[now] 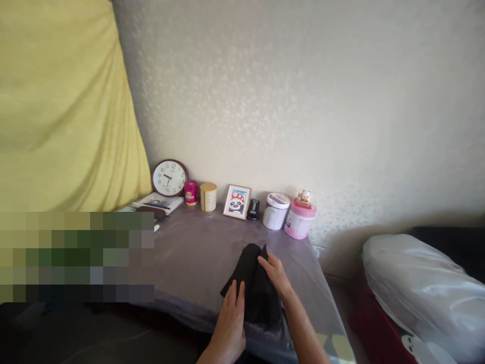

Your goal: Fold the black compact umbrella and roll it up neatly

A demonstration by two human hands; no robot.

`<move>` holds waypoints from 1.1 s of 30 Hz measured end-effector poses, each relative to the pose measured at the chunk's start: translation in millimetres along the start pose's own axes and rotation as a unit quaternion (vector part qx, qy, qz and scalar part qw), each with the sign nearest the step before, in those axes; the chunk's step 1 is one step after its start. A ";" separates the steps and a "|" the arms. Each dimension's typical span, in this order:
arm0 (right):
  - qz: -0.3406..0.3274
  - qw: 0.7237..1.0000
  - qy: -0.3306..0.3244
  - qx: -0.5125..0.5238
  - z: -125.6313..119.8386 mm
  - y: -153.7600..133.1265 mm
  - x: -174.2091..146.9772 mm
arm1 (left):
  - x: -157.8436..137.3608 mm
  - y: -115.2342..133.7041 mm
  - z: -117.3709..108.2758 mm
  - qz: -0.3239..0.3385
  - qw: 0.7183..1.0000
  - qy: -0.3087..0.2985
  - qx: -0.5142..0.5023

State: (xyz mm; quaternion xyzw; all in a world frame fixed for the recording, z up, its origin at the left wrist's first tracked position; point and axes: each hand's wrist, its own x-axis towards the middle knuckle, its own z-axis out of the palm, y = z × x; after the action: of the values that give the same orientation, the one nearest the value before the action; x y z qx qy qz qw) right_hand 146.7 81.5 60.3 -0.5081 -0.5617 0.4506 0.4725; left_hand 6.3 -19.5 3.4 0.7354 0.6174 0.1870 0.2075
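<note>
A black piece of folded cloth [258, 298] lies near the front edge of the table [197, 253]; I cannot make out what kind of item it is. My left hand [230, 321] rests on its near left part, the fingers stretched out flat. At the upper right, my right hand [276, 272] pinches a raised edge of the cloth between thumb and fingers. Part of the cloth's right side is behind my right forearm.
Along the wall stand a clock [170, 178], a pink tin [191, 192], a yellow can [208, 197], a framed panda picture [237, 201], a black object [253, 209], a white tub [276, 211] and a pink tub [300, 220] topped by a figurine [304, 197]. Plastic-wrapped goods [420, 288] sit right.
</note>
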 end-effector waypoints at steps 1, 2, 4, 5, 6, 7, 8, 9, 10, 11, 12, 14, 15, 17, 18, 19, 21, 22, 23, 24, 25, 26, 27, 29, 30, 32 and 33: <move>-0.001 1.000 0.001 0.003 6.4 -0.1 3.3 | 0.3 -0.7 0.9 0.000 1.000 0.001 0.000; -0.002 1.000 0.004 -0.004 12.3 1.0 6.6 | 0.7 -1.3 1.3 0.002 1.000 0.004 0.000; -0.002 0.999 0.016 -0.042 22.5 5.8 12.6 | 1.1 -1.9 0.6 0.007 1.000 0.005 0.004; -0.003 0.997 0.022 -0.068 26.8 8.7 15.2 | 1.2 -2.1 -0.2 0.008 1.000 0.003 0.008; -0.005 0.995 0.028 -0.097 30.7 11.6 17.4 | 1.3 -2.2 -1.2 0.008 1.000 0.001 0.014; -0.006 0.991 0.034 -0.129 34.3 14.4 19.4 | 1.4 -2.5 -2.1 0.008 1.000 -0.001 0.018; -0.006 0.986 0.039 -0.162 37.6 17.0 20.9 | 1.5 -2.9 -2.8 0.008 1.000 -0.002 0.021; -0.003 0.980 0.045 -0.194 40.7 19.1 22.2 | 1.6 -3.4 -3.3 0.008 1.000 -0.001 0.024; 0.001 0.974 0.049 -0.223 43.7 20.8 23.1 | 1.7 -4.1 -3.6 0.009 1.000 0.003 0.025; 0.004 0.967 0.051 -0.249 46.4 22.1 23.8 | 1.8 -4.8 -3.8 0.011 1.000 0.006 0.026; 0.006 0.961 0.050 -0.271 48.9 22.8 24.2 | 1.8 -5.4 -4.1 0.011 1.000 0.009 0.027; 0.009 0.952 0.040 -0.304 52.8 22.4 24.2 | 1.6 -6.1 -4.8 0.011 0.999 0.014 0.031; 0.010 0.948 0.031 -0.317 54.3 21.3 23.8 | 1.4 -6.2 -5.3 0.011 0.999 0.015 0.034; 0.008 0.942 0.011 -0.336 56.2 17.4 22.1 | 0.7 -6.4 -5.5 0.006 0.999 0.010 0.045; 0.004 0.940 -0.001 -0.341 56.6 15.0 21.0 | 0.2 -7.0 -5.0 0.000 0.999 0.001 0.052; -0.001 0.940 -0.017 -0.340 56.9 12.5 19.7 | -0.4 -8.3 -3.8 -0.009 0.998 -0.009 0.058; -0.007 0.944 -0.058 -0.324 57.0 8.2 16.8 | -2.0 -13.3 0.3 -0.024 0.997 -0.024 0.068; -0.010 0.946 -0.078 -0.314 57.0 6.7 15.4 | -3.1 -17.1 3.1 -0.026 0.997 -0.025 0.070; -0.014 0.946 -0.095 -0.308 57.0 5.6 13.9 | -4.3 -21.4 6.0 -0.022 0.997 -0.019 0.069; -0.022 0.945 -0.107 -0.308 57.0 5.0 12.4 | -5.8 -25.7 8.5 -0.014 0.998 -0.005 0.067; -0.032 0.942 -0.114 -0.314 57.1 4.7 11.0 | -7.4 -29.6 10.5 -0.004 0.998 0.019 0.065; -0.044 0.938 -0.116 -0.323 57.3 4.7 9.7 | -8.9 -32.5 11.5 0.007 0.997 0.052 0.064; -0.052 0.934 -0.115 -0.334 57.6 4.9 8.6 | -10.2 -34.0 11.4 0.018 0.993 0.092 0.065; -0.062 0.927 -0.115 -0.352 58.3 5.3 6.9 | -11.5 -31.7 8.3 0.042 0.982 0.169 0.070; -0.063 0.924 -0.116 -0.358 58.7 5.5 6.5 | -11.2 -28.1 5.8 0.056 0.976 0.196 0.073; -0.068 0.921 -0.125 -0.363 59.1 5.6 6.4 | -8.7 -17.8 0.7 0.082 0.972 0.206 0.077; -0.071 0.921 -0.131 -0.361 59.0 5.4 6.5 | -6.7 -12.4 -1.3 0.090 0.974 0.194 0.080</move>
State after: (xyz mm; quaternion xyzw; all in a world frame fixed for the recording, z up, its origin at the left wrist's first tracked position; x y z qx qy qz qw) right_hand 88.9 86.9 46.8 -0.5397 -0.7776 0.2446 0.2102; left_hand -5.9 -24.1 -2.3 0.7521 0.5897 0.2941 0.0070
